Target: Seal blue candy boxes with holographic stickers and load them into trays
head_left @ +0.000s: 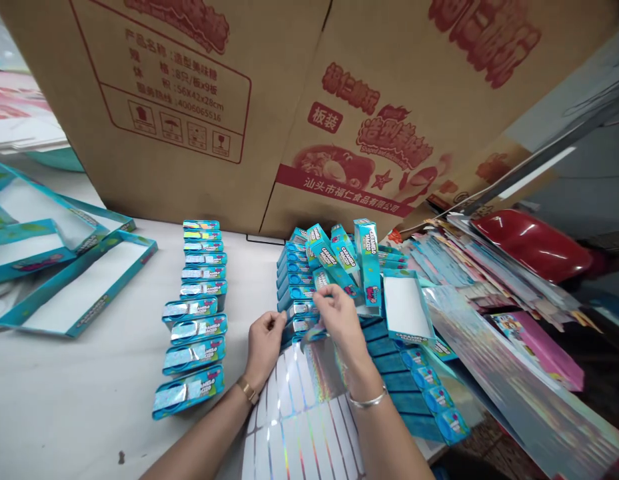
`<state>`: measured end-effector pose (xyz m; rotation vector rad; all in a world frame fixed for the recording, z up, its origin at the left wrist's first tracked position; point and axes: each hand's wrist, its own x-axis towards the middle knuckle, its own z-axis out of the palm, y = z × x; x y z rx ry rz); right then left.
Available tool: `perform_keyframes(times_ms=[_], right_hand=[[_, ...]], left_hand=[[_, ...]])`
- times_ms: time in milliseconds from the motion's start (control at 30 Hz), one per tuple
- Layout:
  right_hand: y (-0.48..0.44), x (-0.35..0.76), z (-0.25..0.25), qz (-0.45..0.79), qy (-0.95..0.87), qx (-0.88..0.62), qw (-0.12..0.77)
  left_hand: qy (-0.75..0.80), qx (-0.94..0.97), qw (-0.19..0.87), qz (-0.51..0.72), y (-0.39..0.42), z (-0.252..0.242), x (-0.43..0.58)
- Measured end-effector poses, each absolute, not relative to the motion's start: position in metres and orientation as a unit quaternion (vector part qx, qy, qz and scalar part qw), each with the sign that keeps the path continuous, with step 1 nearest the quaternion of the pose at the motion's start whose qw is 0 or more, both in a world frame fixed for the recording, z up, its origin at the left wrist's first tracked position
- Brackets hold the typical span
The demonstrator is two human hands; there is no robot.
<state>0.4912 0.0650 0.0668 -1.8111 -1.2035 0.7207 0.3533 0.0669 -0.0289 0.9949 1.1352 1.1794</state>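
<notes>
My left hand (265,343), with a watch on its wrist, has its fingers pressed together at the left side of a row of upright blue boxes (295,277). My right hand (340,327), with a silver bangle, is pinched over the near end of that row, with a small shiny piece below its fingers. Between my forearms lies a sheet of shiny silver strips (302,427). Further left stands a column of blue boxes (199,327) with shiny strips across their tops. More blue boxes (366,257) are piled behind my right hand.
Open blue trays (79,287) lie at the left. A large cardboard carton (214,180) stands across the back. At the right are a white-bottomed blue tray (406,307), holographic sheets (509,373), a pink box (539,347) and a red stool (532,243).
</notes>
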Motion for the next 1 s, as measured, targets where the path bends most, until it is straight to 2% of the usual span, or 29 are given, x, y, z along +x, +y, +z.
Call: perform_keyframes(times_ms=[67,200,333,433,567,633,700,833,900,1000], right_hand=[[0.064,0.494,0.076,0.337,-0.450,-0.680,0.472],[0.065,0.489,0.086,0.384,-0.424,-0.627,0.529],[0.067,0.481,0.082,0.379,-0.437,-0.625,0.524],[0.069,0.480,0.078,0.373,-0.446,-0.632,0.513],[0.071,0.483,0.074,0.364,-0.485,-0.626,0.490],[0.073,0.483,0.074,0.324,-0.538,-0.626,0.463],[0.075,0.480,0.074,0.226,-0.591,-0.653,0.416],[0.082,0.469,0.073,-0.010,-0.627,-0.737,0.254],[0.086,0.464,0.072,-0.065,-0.620,-0.760,0.182],[0.090,0.462,0.068,-0.102,-0.612,-0.774,0.127]], left_hand=[[0.486,0.422,0.566,0.515,0.060,-0.019,0.345],[0.453,0.486,0.548,0.509,0.046,0.006,0.331],[0.404,0.599,0.472,0.506,0.038,0.023,0.326],[0.429,0.639,0.403,0.495,0.038,0.028,0.329],[0.476,0.623,0.385,0.487,0.051,0.025,0.336],[0.493,0.611,0.377,0.491,0.063,0.022,0.339],[0.520,0.609,0.354,0.483,0.076,0.019,0.343],[0.581,0.629,0.287,0.429,0.094,0.016,0.353],[0.600,0.640,0.256,0.406,0.099,0.015,0.358],[0.616,0.649,0.221,0.387,0.103,0.013,0.362]])
